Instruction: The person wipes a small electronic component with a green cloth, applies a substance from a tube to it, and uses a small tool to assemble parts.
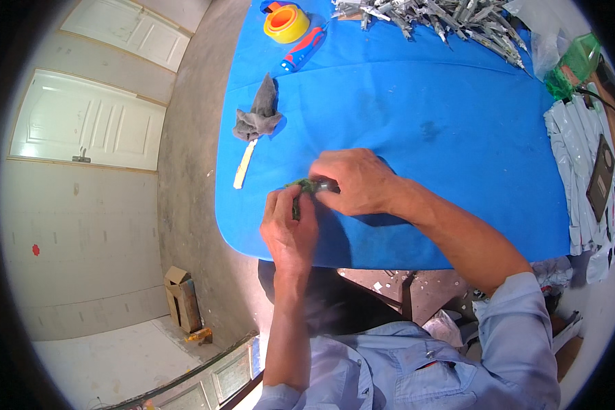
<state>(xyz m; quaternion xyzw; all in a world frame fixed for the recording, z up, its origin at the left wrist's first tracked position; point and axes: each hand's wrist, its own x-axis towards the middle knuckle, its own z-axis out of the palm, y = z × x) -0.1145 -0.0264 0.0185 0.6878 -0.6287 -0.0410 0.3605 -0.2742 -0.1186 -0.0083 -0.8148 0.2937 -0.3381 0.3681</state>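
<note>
My left hand (289, 229) is closed, fingertips pinching a small green piece (301, 184) above the near left part of the blue-covered table (417, 130). Close against it, my right hand (355, 179) has its fingers curled around a dark, shiny piece (327, 185). The two pieces meet between my hands; whether they are joined I cannot tell, since my fingers cover most of both. Beyond my left hand lie a pale yellow strip (245, 165) and a crumpled grey cloth (258, 115), the strip's far end touching the cloth.
Farther back are a yellow tape roll (295, 33) and a red-and-blue handled tool (303, 50). A heap of slim grey metal pieces (451, 22) covers the far edge. White plastic bags (568, 164), a dark phone-like slab (600, 179) and green plastic (582, 58) line the right side.
</note>
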